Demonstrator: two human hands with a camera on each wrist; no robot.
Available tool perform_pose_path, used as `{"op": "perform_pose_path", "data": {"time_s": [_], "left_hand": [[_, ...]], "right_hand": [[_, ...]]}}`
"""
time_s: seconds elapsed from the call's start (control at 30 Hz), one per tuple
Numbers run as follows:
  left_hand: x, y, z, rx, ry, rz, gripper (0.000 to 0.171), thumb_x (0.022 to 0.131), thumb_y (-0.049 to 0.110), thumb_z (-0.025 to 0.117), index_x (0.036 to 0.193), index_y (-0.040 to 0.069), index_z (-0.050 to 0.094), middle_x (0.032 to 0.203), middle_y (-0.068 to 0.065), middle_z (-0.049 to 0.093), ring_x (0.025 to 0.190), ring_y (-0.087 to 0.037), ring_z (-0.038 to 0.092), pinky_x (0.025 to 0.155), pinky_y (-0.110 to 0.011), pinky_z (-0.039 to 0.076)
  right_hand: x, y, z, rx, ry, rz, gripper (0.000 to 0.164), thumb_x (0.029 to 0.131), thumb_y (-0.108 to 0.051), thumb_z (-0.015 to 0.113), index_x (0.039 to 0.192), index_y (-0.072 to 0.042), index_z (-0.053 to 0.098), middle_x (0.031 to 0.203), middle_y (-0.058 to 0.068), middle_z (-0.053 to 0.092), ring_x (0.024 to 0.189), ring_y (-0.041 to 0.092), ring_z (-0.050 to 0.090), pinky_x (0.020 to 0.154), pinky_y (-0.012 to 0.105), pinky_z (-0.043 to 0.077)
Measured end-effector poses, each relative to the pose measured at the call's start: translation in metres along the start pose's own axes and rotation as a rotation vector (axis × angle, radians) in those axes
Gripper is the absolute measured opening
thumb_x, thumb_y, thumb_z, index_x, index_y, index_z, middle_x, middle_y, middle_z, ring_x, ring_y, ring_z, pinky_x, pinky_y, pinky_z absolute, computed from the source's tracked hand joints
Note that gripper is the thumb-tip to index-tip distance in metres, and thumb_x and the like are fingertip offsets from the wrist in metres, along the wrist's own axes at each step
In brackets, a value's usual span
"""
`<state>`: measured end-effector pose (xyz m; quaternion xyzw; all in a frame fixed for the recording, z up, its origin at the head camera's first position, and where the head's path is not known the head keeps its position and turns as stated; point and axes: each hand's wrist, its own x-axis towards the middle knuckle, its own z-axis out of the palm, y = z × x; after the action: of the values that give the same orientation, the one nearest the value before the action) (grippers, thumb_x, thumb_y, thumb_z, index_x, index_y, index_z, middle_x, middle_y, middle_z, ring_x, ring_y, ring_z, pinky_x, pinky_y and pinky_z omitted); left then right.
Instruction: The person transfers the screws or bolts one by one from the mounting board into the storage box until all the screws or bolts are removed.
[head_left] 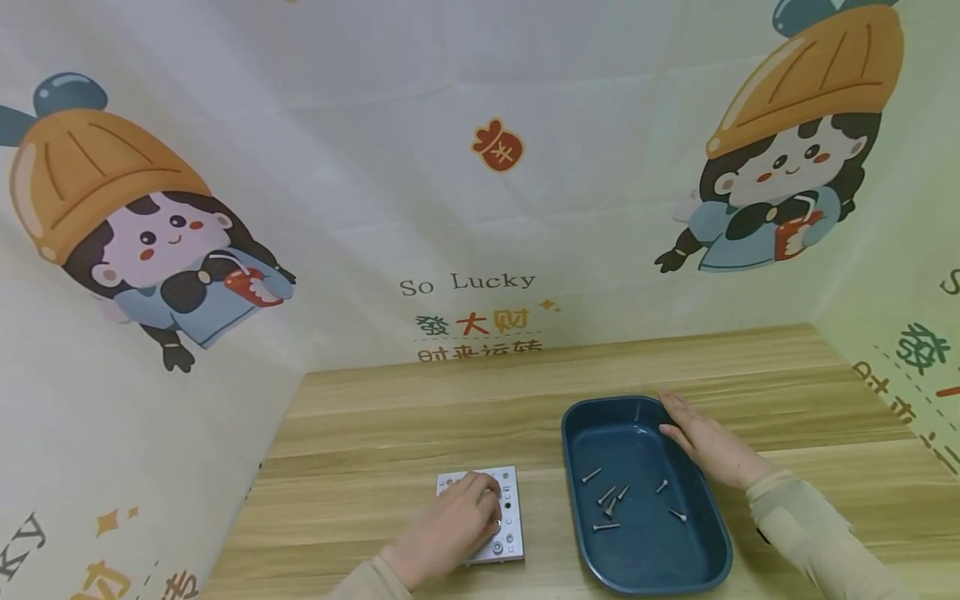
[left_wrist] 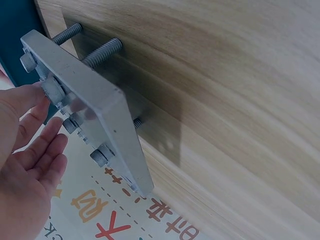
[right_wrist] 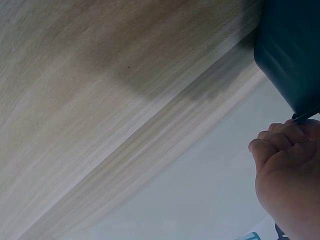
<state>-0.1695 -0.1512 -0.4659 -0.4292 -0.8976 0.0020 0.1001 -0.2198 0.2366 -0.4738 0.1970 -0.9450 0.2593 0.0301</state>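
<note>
A silvery metal plate (head_left: 512, 500) stands raised above the table on bolts that pass through it. My left hand (head_left: 453, 525) is over the plate with curled fingers. In the left wrist view, its thumb and finger pinch the head of a large bolt (left_wrist: 54, 89) whose threaded shank pokes out underneath. Other bolt heads (left_wrist: 99, 158) sit along the same face. My right hand (head_left: 708, 442) rests at the far right corner of a dark blue tray (head_left: 570, 467), fingers stretched along the rim and thumb at its inner edge. Several loose screws (head_left: 611, 504) lie inside the tray.
The wood-grain tabletop (head_left: 360, 442) carries the plate at left and the tray at right. A printed cloth (head_left: 360, 167) with cartoon figures and lettering walls off the back and both sides.
</note>
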Motion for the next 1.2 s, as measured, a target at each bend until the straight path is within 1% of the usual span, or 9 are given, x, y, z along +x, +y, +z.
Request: {"op": "perform_pose_path", "data": {"time_s": [0.13,0.27,0.43,0.5,0.6,0.77,0.93,1.07,1.2], "left_hand": [[0.000,0.000,0.001,0.023,0.027,0.012,0.010,0.093,0.021,0.067,0.092,0.011,0.065,0.111,-0.004,0.062,0.105,-0.016,0.059,0.097,-0.030,0.053],[0.002,-0.001,-0.001,0.038,0.060,0.009,0.011,0.093,0.020,0.066,0.093,0.009,0.065,0.108,-0.005,0.063,0.103,-0.018,0.060,0.096,-0.030,0.053],[0.005,-0.001,-0.007,0.025,0.043,-0.012,0.009,0.091,0.019,0.068,0.092,0.012,0.063,0.112,-0.007,0.063,0.107,-0.020,0.060,0.099,-0.032,0.053],[0.007,-0.002,-0.011,0.012,0.031,-0.020,0.009,0.093,0.020,0.066,0.094,0.012,0.063,0.114,-0.007,0.063,0.108,-0.020,0.060,0.099,-0.032,0.053],[0.012,-0.003,-0.017,0.005,0.032,-0.018,0.010,0.093,0.020,0.066,0.097,0.012,0.062,0.116,-0.006,0.062,0.109,-0.019,0.060,0.099,-0.031,0.053],[0.025,-0.002,-0.028,0.001,0.057,-0.002,0.011,0.093,0.019,0.067,0.098,0.011,0.062,0.117,-0.006,0.061,0.111,-0.019,0.058,0.101,-0.029,0.051],[0.041,0.004,-0.037,-0.007,0.065,0.015,0.011,0.094,0.021,0.067,0.100,0.012,0.063,0.120,-0.007,0.061,0.114,-0.020,0.057,0.102,-0.031,0.050],[0.055,0.009,-0.040,0.018,0.096,0.060,0.010,0.095,0.023,0.066,0.098,0.013,0.064,0.119,-0.006,0.062,0.113,-0.020,0.058,0.101,-0.030,0.050],[0.070,0.015,-0.044,0.072,0.116,0.123,0.010,0.096,0.025,0.065,0.099,0.015,0.065,0.118,-0.005,0.062,0.111,-0.019,0.058,0.101,-0.027,0.049]], "right_hand": [[0.000,0.000,0.000,0.001,0.002,0.001,0.057,0.102,-0.017,0.052,0.144,0.016,0.034,0.149,0.037,0.033,0.138,0.054,0.032,0.111,0.065,0.032],[0.000,0.001,0.000,0.000,0.004,0.000,0.056,0.102,-0.017,0.052,0.143,0.016,0.034,0.149,0.037,0.033,0.137,0.054,0.032,0.111,0.065,0.032],[0.000,0.001,0.000,0.007,-0.002,0.000,0.056,0.103,-0.017,0.052,0.144,0.017,0.033,0.149,0.037,0.032,0.138,0.054,0.031,0.111,0.064,0.032],[0.000,0.001,0.000,0.009,-0.004,0.001,0.056,0.103,-0.018,0.051,0.144,0.016,0.033,0.150,0.037,0.032,0.138,0.054,0.031,0.111,0.064,0.032],[0.000,0.001,0.000,0.011,-0.007,0.002,0.057,0.103,-0.018,0.051,0.144,0.016,0.033,0.150,0.037,0.032,0.138,0.054,0.031,0.111,0.064,0.032],[0.000,0.002,0.000,0.010,-0.008,0.001,0.056,0.103,-0.017,0.052,0.144,0.016,0.033,0.150,0.037,0.032,0.138,0.054,0.031,0.111,0.065,0.032],[0.001,0.002,0.000,0.007,-0.006,-0.005,0.056,0.103,-0.017,0.052,0.144,0.016,0.033,0.149,0.037,0.032,0.138,0.054,0.031,0.111,0.065,0.031],[0.001,0.001,0.000,0.001,-0.006,-0.008,0.056,0.102,-0.017,0.052,0.143,0.016,0.033,0.149,0.037,0.033,0.137,0.054,0.032,0.111,0.065,0.032],[0.000,0.001,0.000,0.003,-0.008,-0.005,0.056,0.102,-0.017,0.052,0.144,0.016,0.033,0.149,0.037,0.032,0.138,0.054,0.031,0.111,0.065,0.032]]}}
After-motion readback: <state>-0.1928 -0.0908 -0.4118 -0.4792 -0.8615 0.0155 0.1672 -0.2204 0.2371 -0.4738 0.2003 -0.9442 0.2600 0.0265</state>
